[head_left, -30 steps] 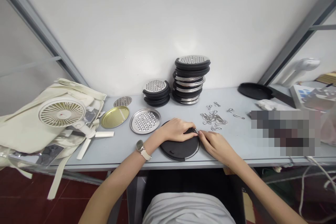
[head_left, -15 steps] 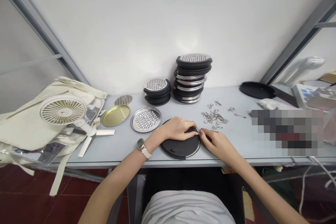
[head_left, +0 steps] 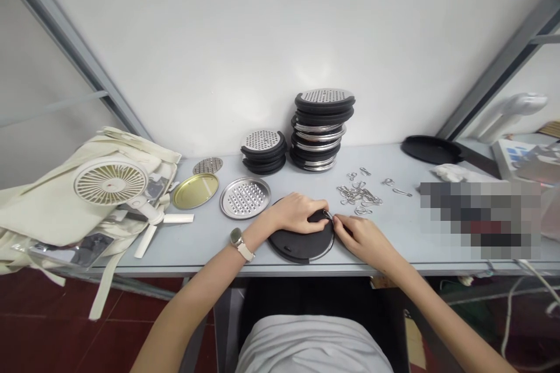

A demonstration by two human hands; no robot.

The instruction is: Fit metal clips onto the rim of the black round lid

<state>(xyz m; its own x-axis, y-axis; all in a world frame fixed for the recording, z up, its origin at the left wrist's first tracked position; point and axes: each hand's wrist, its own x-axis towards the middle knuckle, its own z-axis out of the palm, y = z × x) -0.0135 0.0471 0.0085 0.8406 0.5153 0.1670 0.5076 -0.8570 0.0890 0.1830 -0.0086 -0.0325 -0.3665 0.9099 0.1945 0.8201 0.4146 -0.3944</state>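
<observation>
A round black disc lies flat near the table's front edge. My left hand rests over its upper part, thumb and fingers gripping its rim beside a small metal clip. From the right, my right hand pinches the clip's outer end between thumb and fingers. The clip sits at the disc's upper right edge. Several loose metal clips are scattered behind my right hand. A round metal grater plate lies left of the disc.
Behind stand a tall stack and a short stack of black-rimmed discs. To the left are a gold lid, a perforated disc, a white fan and a cream bag. A black pan is at the back right.
The view has shifted slightly. Both hands keep nearly the same hold on the disc and clip.
</observation>
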